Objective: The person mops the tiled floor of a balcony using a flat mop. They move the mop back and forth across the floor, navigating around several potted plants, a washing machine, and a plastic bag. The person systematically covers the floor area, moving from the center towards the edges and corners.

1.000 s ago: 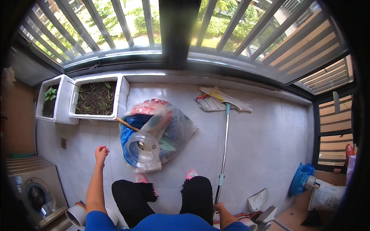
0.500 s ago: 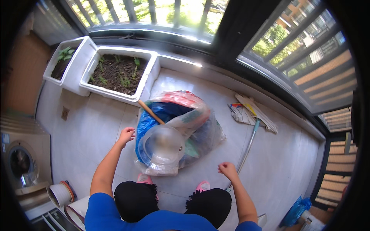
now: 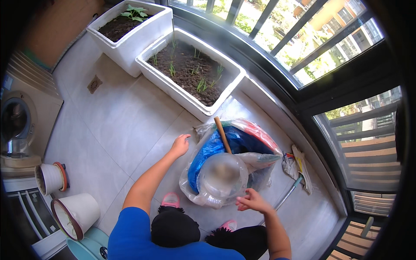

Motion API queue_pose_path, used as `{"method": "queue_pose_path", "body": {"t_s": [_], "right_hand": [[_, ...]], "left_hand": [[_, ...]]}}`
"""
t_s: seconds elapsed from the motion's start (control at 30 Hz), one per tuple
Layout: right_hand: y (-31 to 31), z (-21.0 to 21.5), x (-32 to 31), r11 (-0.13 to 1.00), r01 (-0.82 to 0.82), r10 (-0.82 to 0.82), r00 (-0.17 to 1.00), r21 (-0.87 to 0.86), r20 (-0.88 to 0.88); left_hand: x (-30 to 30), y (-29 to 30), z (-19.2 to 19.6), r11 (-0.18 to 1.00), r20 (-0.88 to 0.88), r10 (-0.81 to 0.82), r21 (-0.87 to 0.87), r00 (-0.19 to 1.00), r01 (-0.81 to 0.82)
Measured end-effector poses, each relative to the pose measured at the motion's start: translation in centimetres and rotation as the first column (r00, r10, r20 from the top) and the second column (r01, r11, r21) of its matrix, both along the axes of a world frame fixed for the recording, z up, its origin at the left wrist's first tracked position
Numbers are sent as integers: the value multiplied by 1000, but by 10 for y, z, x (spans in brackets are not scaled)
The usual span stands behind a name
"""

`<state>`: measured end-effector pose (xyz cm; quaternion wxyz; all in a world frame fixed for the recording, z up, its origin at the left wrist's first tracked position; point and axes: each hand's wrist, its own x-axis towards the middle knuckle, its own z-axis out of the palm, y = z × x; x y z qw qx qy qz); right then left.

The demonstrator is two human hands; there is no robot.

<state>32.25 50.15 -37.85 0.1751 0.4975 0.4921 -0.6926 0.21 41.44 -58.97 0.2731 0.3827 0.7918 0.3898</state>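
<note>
On the tiled floor before me slumps a large plastic bag (image 3: 203,157), blue inside with clear and red film around it. A wooden handle (image 3: 222,135) sticks up out of its mouth. Over the bag's near side rests a clear round plastic tub (image 3: 237,170); what lies inside it is blurred. My left hand (image 3: 180,145) hovers left of the bag, empty, its fingers loosely bent and apart. Close to the tub's right rim is my right hand (image 3: 252,201), with fingers partly stretched and nothing in them. I cannot tell if it touches the tub.
Two white foam planters, one with seedlings (image 3: 236,77) and one with a leafy plant (image 3: 130,53), stand by the window wall. A mop (image 3: 299,173) lies at right. On the left are a washing machine (image 3: 47,112), a white pot (image 3: 82,210) and a floor drain (image 3: 94,84).
The view has swung left, so the bag and planters sit farther right. My right hand has come closer to the tub and its fingers have spread. My left hand stays beside the bag.
</note>
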Motion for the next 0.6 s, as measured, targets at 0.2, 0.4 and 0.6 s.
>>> {"method": "queue_pose_path", "body": {"t_s": [0.2,0.4,0.6], "right_hand": [[58,-57,66,940,340,-329,915,-5,232],[0,-138,89,716,546,-371,825,-435,426],[-19,-140,77,627,399,-304,916,-669,261]], "left_hand": [[-8,43,-15,976,-243,-61,190,968,109],[2,81,-26,915,-386,-222,234,895,328],[-2,93,-39,930,-234,-331,83,914,358]]}}
